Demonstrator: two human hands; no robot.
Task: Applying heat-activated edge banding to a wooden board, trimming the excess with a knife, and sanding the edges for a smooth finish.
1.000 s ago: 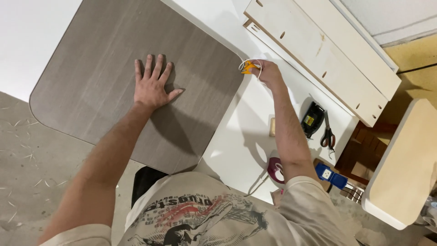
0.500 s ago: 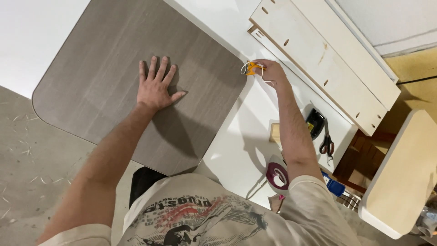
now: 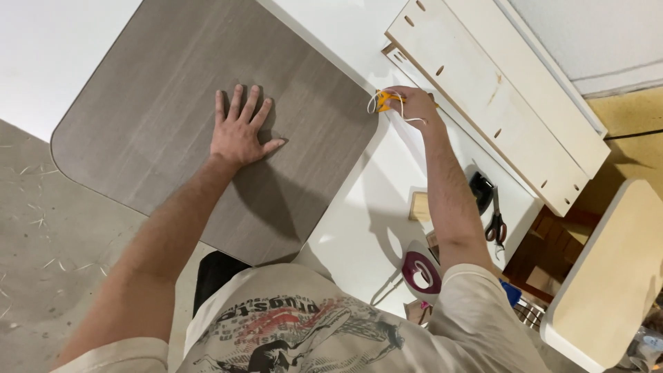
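Observation:
My left hand (image 3: 239,130) lies flat, fingers spread, on a grey wood-grain panel with rounded corners (image 3: 159,90) that rests on a white worktable (image 3: 359,228). At the panel's right corner my right hand (image 3: 412,105) grips a small orange hand tool (image 3: 384,101) pressed against the panel's edge. A thin white strip (image 3: 407,119) curls away from the tool beside my fingers.
Pale slotted boards (image 3: 497,97) lie stacked at the table's far right. Scissors (image 3: 496,224), a black tool (image 3: 480,190), a small wooden block (image 3: 418,206) and a white and purple clothes iron (image 3: 420,268) sit near my right arm. A beige rounded panel (image 3: 608,276) stands lower right.
My right hand with the orange tool stays at the panel's corner, and the white strip curling off it looks longer. My left hand stays flat on the panel. The view shifted slightly.

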